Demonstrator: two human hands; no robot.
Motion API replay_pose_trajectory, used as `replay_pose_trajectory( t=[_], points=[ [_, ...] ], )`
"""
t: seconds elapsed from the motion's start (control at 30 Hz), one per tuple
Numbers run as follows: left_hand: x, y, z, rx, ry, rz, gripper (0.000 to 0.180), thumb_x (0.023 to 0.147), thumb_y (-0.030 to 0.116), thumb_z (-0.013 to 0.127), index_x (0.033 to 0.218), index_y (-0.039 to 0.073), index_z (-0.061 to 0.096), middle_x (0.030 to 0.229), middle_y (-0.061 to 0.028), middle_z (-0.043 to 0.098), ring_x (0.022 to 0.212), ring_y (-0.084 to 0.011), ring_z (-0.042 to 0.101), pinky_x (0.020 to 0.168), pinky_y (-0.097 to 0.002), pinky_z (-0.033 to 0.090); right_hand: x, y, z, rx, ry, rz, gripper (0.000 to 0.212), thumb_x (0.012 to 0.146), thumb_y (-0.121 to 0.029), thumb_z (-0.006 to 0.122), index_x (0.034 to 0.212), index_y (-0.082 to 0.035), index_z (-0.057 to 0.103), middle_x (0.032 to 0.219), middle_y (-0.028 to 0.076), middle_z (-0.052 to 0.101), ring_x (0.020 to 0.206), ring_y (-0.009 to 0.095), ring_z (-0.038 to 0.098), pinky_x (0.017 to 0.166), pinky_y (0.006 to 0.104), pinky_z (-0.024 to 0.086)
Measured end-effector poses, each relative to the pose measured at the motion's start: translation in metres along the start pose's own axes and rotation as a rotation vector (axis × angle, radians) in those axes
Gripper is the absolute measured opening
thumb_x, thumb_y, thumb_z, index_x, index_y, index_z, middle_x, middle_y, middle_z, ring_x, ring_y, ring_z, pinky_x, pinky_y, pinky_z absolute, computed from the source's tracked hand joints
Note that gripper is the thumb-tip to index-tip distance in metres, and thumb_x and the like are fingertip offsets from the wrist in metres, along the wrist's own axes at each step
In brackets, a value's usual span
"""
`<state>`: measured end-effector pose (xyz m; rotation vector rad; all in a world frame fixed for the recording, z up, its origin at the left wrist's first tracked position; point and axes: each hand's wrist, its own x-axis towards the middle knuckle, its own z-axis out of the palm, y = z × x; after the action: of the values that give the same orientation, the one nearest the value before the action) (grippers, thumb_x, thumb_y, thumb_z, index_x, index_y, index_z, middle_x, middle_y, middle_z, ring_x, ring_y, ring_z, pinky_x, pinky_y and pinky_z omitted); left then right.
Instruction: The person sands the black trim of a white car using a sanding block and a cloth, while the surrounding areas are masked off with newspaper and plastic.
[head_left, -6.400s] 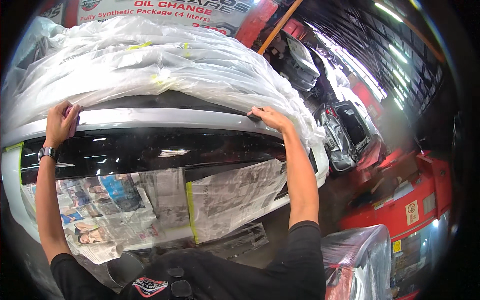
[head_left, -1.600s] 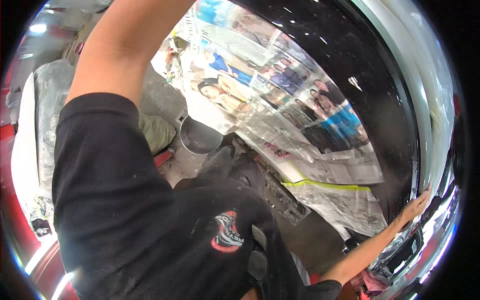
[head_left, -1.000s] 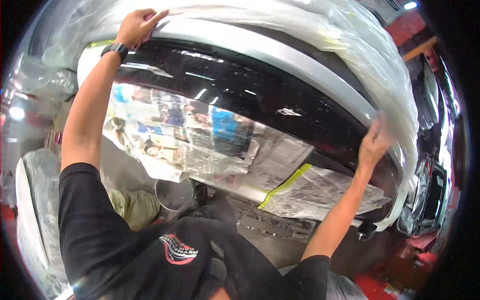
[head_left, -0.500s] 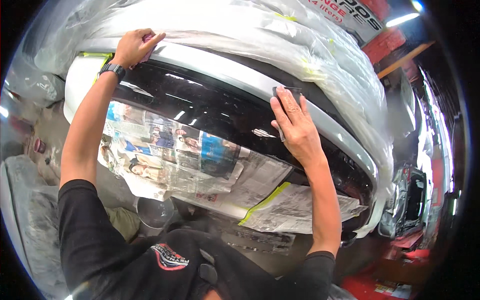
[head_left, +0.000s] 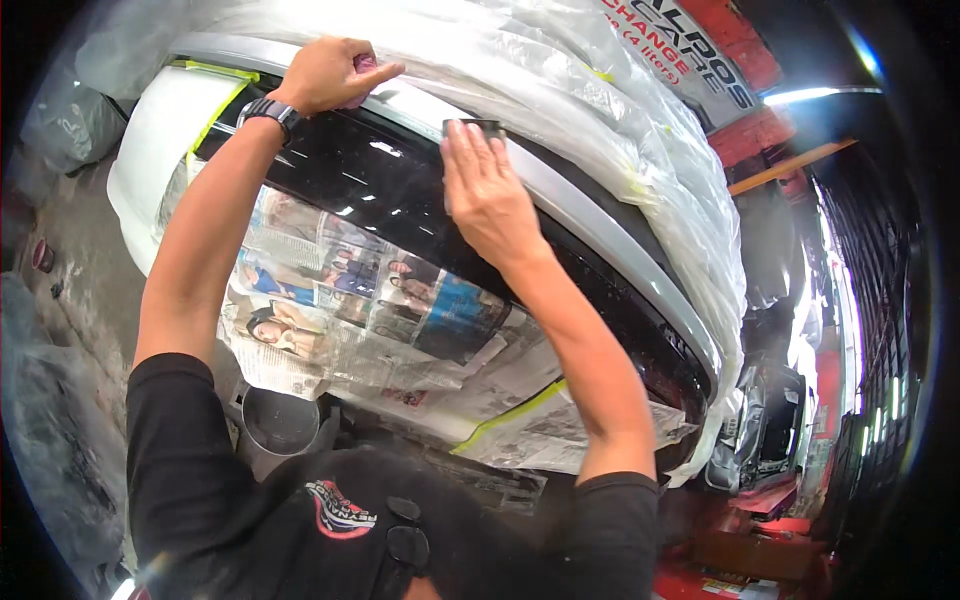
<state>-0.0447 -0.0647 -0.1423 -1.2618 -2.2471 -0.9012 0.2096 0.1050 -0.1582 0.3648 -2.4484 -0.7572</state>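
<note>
My left hand (head_left: pixel 322 78) is closed around a bunched pink-purple cloth (head_left: pixel 361 82) at the upper edge of a car body panel, the thumb pointing right. My right hand (head_left: pixel 484 187) lies with its fingers stretched together over a dark sheet that looks like sandpaper (head_left: pixel 476 127), pressing it near the silver strip (head_left: pixel 560 190). Only the sheet's far edge shows past the fingertips; the rest is hidden under the hand. Below the silver strip runs a glossy black panel (head_left: pixel 385 165).
Newspaper masking (head_left: pixel 360 300) covers the near part of the car, with yellow-green tape (head_left: pixel 510 415) along it. Clear plastic sheeting (head_left: pixel 600 130) drapes the far side. A grey bucket (head_left: pixel 281 418) stands below, and a small dark red cup (head_left: pixel 43 256) is on the floor at left.
My right hand has slid left and up along the silver strip with the dark sheet, closer to my left hand. My left hand, with the cloth, appears farther right as the view shifted.
</note>
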Motion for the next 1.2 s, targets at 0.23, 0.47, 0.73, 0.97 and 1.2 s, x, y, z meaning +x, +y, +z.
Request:
replay_pose_trajectory(
  t=[0.23,0.47,0.73,0.97,1.2],
  points=[
    [-0.006,-0.008,0.003,0.074,0.075,0.107,0.064,0.088,0.068,0.063,0.071,0.007,0.069,0.054,-0.0068,0.063,0.053,-0.0256,0.064,0.057,-0.0354,0.052,-0.105,0.047,-0.036,0.056,-0.13,0.026,0.047,0.095,-0.007,0.054,0.14,0.007,0.054,0.154,0.023,0.047,0.144,0.033,0.046,0.121,0.054,0.03],
    [-0.005,0.001,-0.005,-0.059,-0.004,-0.002,0.068,0.084,0.073,0.065,0.074,0.006,0.073,0.059,-0.0094,0.068,0.061,-0.0306,0.069,0.064,-0.0391,0.056,0.043,-0.02,0.006,-0.016,-0.005,0.011,0.048,0.093,-0.014,0.053,0.136,0.007,0.058,0.147,0.021,0.055,0.134,0.033,0.056,0.118,0.0548,0.035],
    [-0.016,-0.076,-0.029,-0.252,-0.029,-0.054,0.056,0.085,0.059,0.073,0.085,0.003,0.072,0.073,-0.0175,0.071,0.065,-0.032,0.07,0.065,-0.041,0.056,-0.061,0.031,-0.032,-0.067,-0.134,0.003,0.049,0.095,-0.011,0.054,0.142,0.003,0.053,0.152,0.02,0.051,0.139,0.03,0.052,0.119,0.055,0.032],
    [-0.014,-0.108,-0.035,0.027,0.116,-0.045,0.045,0.088,0.053,0.065,0.086,0.009,0.076,0.069,-0.0097,0.072,0.073,-0.03,0.072,0.07,-0.0405,0.056,0.011,-0.004,-0.014,-0.069,-0.088,-0.04,0.044,0.093,-0.009,0.054,0.133,0.009,0.06,0.148,0.024,0.053,0.136,0.035,0.054,0.12,0.055,0.032],
    [-0.022,-0.107,-0.04,0.008,0.086,-0.224,0.042,0.088,0.051,0.067,0.088,0.011,0.077,0.077,-0.0113,0.074,0.077,-0.0316,0.072,0.072,-0.0407,0.056,0.063,-0.023,0.009,0.017,-0.02,-0.046,0.048,0.093,-0.01,0.052,0.138,0.005,0.057,0.149,0.02,0.053,0.136,0.032,0.054,0.119,0.057,0.032]
  ],
)
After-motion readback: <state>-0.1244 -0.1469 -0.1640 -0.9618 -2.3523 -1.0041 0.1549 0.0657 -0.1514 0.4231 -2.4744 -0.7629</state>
